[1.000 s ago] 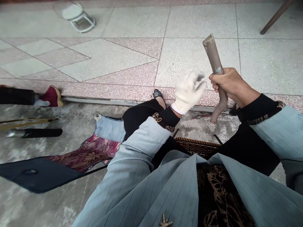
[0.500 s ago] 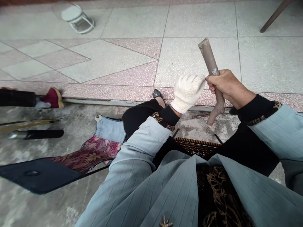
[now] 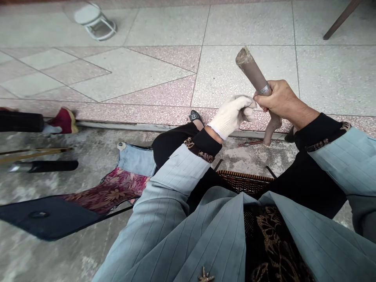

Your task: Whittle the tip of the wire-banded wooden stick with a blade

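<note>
My right hand point(image 3: 280, 102), bare, is wrapped round a grey-brown wooden stick point(image 3: 252, 72) that leans up and to the left, its lower end forked near the floor. A band of thin wire point(image 3: 263, 89) is wound round the stick just above my fingers. My left hand point(image 3: 232, 114), in a white knit glove, is closed with its fingertips pinched beside the stick, right against my right hand; what it pinches is too thin to make out. Both hands are held over my knees in black trousers.
A woven wicker seat edge point(image 3: 245, 180) shows between my legs. Patterned cloth pieces point(image 3: 114, 188) lie on the concrete at left, with a dark tool point(image 3: 44, 166) and sticks beyond. Another person's red-shoed foot point(image 3: 63, 119) is at far left. A white stool point(image 3: 94, 19) stands far back.
The stick's top has tilted further left. My gloved left hand went from partly open to pinched and dropped slightly, closing in against my right hand.
</note>
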Motion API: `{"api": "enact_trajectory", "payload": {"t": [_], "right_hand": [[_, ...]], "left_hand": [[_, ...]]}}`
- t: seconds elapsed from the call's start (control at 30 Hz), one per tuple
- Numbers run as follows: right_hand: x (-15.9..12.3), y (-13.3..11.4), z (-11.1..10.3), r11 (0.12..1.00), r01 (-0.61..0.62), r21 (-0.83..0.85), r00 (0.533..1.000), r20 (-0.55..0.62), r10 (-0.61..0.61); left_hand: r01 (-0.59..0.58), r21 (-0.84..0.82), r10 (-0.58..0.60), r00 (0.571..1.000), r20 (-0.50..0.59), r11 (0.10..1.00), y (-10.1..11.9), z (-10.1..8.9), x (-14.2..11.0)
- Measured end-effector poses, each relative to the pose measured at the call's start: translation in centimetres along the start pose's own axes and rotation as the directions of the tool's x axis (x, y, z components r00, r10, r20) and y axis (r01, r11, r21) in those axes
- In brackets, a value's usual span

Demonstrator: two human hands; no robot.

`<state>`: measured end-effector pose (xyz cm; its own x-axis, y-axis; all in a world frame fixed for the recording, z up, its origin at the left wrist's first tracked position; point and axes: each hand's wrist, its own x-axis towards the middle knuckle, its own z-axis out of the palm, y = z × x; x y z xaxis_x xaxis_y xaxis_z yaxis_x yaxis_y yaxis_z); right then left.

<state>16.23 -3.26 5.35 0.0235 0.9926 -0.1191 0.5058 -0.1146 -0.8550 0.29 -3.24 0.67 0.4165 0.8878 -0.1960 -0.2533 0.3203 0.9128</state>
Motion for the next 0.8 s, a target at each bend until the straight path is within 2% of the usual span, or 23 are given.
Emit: {"api": "enact_trajectory", "payload": {"t": [0.1, 0.2, 0.27, 0.4, 0.47, 0.53, 0.57, 0.6, 0.63, 0.67, 0.7, 0.77, 0.8], "right_hand": [[0.5, 0.7, -0.5, 0.993, 0.108, -0.052, 0.993, 0.044, -0.106], [0.6, 1.0, -0.7, 0.974, 0.216, -0.072, 0.973, 0.093, -0.209], [0.3, 0.9, -0.7, 0.965, 0.251, -0.069, 0.963, 0.117, -0.242], [-0.2, 0.4, -0.4, 0.981, 0.191, -0.043, 0.974, 0.129, -0.184], [-0.3, 0.4, -0.3, 0.994, 0.106, -0.033, 0.990, 0.101, -0.102], [-0.1, 0.6, -0.3, 1.000, 0.022, -0.006, 0.999, 0.045, -0.022], [-0.1, 0.8, -0.3, 1.000, -0.013, 0.018, 1.000, 0.017, 0.012], [0.0, 0.8, -0.4, 0.998, -0.044, 0.049, 0.999, -0.010, 0.044], [0.0, 0.9, -0.3, 0.994, -0.070, 0.086, 0.997, -0.031, 0.073], [0.1, 0.9, -0.3, 0.988, -0.089, 0.124, 0.995, -0.043, 0.095], [0.1, 0.9, -0.2, 0.982, -0.104, 0.161, 0.992, -0.052, 0.113], [0.0, 0.7, 0.0, 0.966, -0.123, 0.226, 0.988, -0.068, 0.142], [-0.1, 0.6, 0.1, 0.959, -0.131, 0.252, 0.985, -0.074, 0.154]], "left_hand": [[0.194, -0.199, -0.169, 0.976, 0.138, 0.961, 0.5, -0.1, -0.2], [0.355, -0.239, -0.300, 0.924, 0.236, 0.904, 0.7, -0.5, -0.3], [0.421, -0.246, -0.346, 0.890, 0.297, 0.873, 0.8, -0.8, -0.3], [0.473, -0.218, -0.374, 0.849, 0.374, 0.854, 0.7, -1.4, -0.2], [0.447, -0.182, -0.363, 0.859, 0.361, 0.876, 0.3, -1.6, 0.0], [0.328, -0.144, -0.283, 0.921, 0.268, 0.933, -0.3, -1.8, 0.4], [0.223, -0.105, -0.202, 0.962, 0.182, 0.969, -0.7, -1.9, 0.6], [0.094, -0.027, -0.091, 0.993, 0.080, 0.995, -1.2, -1.9, 0.8], [-0.043, 0.097, 0.045, 0.999, -0.015, 0.994, -1.6, -1.9, 1.0], [-0.166, 0.258, 0.192, 0.978, -0.081, 0.952, -2.0, -2.0, 1.1], [-0.258, 0.430, 0.331, 0.938, -0.102, 0.865, -2.4, -2.0, 1.3], [-0.347, 0.700, 0.519, 0.854, -0.040, 0.624, -2.9, -2.1, 1.6], [-0.360, 0.776, 0.568, 0.823, 0.003, 0.517, -3.1, -2.1, 1.7]]}}
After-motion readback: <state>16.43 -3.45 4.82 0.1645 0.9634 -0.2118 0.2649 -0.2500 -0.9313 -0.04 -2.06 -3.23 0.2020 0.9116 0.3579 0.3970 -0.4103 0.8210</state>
